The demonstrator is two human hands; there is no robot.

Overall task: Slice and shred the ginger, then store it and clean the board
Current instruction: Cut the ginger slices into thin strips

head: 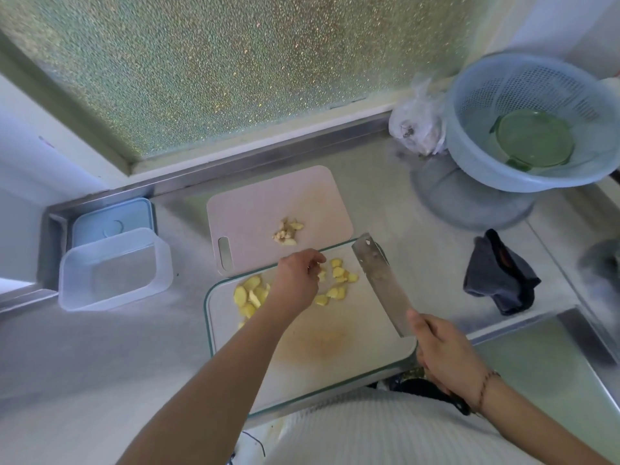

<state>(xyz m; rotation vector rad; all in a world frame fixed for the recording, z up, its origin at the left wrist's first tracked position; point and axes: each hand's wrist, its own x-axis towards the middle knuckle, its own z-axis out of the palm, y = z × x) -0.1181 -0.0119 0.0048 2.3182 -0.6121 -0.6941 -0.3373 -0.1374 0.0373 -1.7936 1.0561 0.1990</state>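
Yellow ginger slices (337, 283) lie scattered on the far part of a white cutting board with a green rim (315, 340). More slices (250, 295) sit at its left side. My left hand (298, 276) reaches over the board, fingers curled down among the slices; whether it pinches one is hidden. My right hand (443, 354) grips the handle of a cleaver (382, 280), whose blade points away over the board's right edge. A pile of ginger peelings (287, 231) rests on a second, pinkish board (268, 209) behind.
A clear plastic container (114, 270) stands at the left, its blue lid (112, 218) behind it. A blue colander (533, 119) holding a green lid sits at the back right beside a plastic bag (417, 125). A dark cloth (500, 273) lies to the right, near the sink edge.
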